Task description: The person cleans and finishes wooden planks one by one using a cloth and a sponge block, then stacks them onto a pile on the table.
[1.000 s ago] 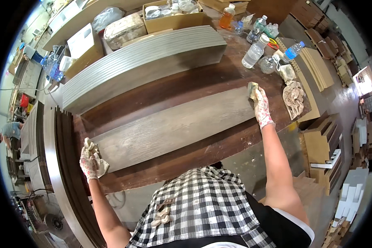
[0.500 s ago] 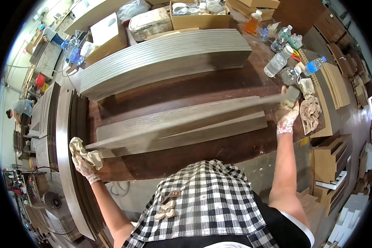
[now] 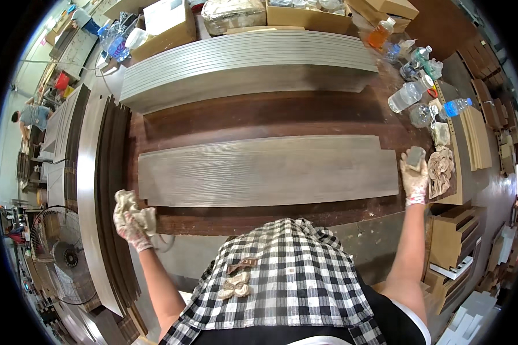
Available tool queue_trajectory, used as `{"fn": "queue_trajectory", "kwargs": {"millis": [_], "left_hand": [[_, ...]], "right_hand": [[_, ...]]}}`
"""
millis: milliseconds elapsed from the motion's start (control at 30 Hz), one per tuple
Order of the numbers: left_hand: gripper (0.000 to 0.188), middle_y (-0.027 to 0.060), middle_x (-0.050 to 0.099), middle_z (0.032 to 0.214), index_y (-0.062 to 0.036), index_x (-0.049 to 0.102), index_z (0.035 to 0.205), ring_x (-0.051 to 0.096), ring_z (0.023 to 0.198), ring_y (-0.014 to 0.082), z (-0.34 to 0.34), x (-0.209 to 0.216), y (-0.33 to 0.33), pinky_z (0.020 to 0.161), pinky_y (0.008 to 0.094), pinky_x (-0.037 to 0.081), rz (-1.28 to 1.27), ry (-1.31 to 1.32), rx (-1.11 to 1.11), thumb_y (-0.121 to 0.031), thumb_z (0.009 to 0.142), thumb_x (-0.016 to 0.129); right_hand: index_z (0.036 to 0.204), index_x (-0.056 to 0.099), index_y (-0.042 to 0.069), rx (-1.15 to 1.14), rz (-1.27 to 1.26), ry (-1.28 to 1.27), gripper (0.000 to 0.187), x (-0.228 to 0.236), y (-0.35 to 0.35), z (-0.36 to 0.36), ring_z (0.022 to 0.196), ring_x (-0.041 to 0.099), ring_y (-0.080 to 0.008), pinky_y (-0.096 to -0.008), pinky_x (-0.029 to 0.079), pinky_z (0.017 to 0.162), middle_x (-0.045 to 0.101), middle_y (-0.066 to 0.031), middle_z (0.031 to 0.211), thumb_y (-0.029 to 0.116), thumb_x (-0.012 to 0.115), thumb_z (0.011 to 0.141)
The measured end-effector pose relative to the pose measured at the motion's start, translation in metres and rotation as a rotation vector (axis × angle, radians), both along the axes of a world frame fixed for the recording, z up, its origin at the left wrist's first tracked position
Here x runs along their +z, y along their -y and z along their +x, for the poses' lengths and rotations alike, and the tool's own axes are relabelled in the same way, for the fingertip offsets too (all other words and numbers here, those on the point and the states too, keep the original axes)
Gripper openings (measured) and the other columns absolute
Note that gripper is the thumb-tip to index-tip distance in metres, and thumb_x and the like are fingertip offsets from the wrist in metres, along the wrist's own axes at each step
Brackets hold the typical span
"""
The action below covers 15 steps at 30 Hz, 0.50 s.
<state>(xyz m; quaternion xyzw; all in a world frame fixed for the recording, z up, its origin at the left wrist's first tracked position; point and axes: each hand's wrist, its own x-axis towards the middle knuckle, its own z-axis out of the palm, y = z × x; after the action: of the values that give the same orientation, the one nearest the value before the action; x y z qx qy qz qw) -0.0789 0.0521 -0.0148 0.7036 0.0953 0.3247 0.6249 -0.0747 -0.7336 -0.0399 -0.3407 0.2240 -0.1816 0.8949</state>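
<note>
Two gloved hands: left hand (image 3: 131, 221) clenched on pale rag (image 3: 133, 206); right hand (image 3: 414, 175) closed around grey sanding block (image 3: 415, 156), beside grey plank (image 3: 267, 171).

Brown cardboard boxes (image 3: 305, 16) along the far edge of the table (image 3: 259, 112). One open box (image 3: 166, 26) with a white flap. Clear plastic bag (image 3: 233, 14) between them.

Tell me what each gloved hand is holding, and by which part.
The left hand grips a crumpled cloth, bunched in its fist. The right hand holds a small grey block, fingers wrapped around its lower part. Neither grips the long grey board.
</note>
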Motion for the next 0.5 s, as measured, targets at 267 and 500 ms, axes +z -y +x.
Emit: {"fn": "queue_trajectory", "kwargs": {"millis": [267,500], "left_hand": [[0.027,0.0077,0.059,0.104,-0.0074,0.059,0.107,0.057,0.094,0.0192,0.024,0.041,0.082,0.080,0.0342,0.049,0.709,-0.358,0.010,-0.017,0.082,0.057],[0.042,0.0005,0.063,0.095,-0.0173,0.059,0.108,0.060,0.085,0.0191,0.020,0.018,0.223,0.072,0.0339,0.048,1.117,-0.228,-0.836,-0.025,0.068,0.068]], "right_hand": [[0.124,0.048,0.002,0.362,-1.059,-0.140,0.036,0.080,-0.130,0.056,0.106,0.052,-0.0141,-0.0257,0.042,0.090,0.054,-0.0061,0.118,0.014,0.050,0.090],[0.114,0.055,0.004,0.657,-1.755,0.087,0.043,0.064,-0.271,0.085,0.103,0.055,-0.0297,-0.0365,0.042,0.091,0.058,-0.0143,0.108,0.018,0.065,0.075]]}}
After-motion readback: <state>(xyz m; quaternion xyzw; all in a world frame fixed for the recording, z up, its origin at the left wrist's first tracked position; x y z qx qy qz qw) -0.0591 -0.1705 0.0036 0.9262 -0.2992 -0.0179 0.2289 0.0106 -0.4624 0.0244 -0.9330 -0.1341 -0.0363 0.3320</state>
